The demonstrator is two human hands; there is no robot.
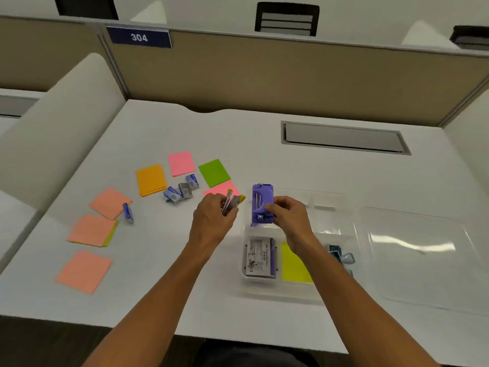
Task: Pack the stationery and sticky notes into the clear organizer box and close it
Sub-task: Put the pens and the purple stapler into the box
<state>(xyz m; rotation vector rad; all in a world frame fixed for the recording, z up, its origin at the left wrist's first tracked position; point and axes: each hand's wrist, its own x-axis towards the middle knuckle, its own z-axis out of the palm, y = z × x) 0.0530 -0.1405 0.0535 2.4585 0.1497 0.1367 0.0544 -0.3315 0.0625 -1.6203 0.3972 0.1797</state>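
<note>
My right hand (287,215) grips a purple hole punch (262,203) above the clear organizer box (304,290). My left hand (214,221) holds a small yellow and grey stapler (232,201) just left of the punch. Inside the box lie a grey printed packet (259,256), a yellow-green sticky pad (293,266) and a teal item (341,255) partly hidden by my right arm. Loose sticky notes lie on the desk: orange (150,179), pink (181,162), green (214,172), a pink one (221,190) behind my left hand, and several salmon pads (91,229).
The box's clear lid (418,255) lies open to the right on the white desk. Small blue staple boxes (181,190) sit among the notes, one more (128,212) by the salmon pads. A grey cable tray (344,137) is set into the desk at the back right. Partition walls surround the desk.
</note>
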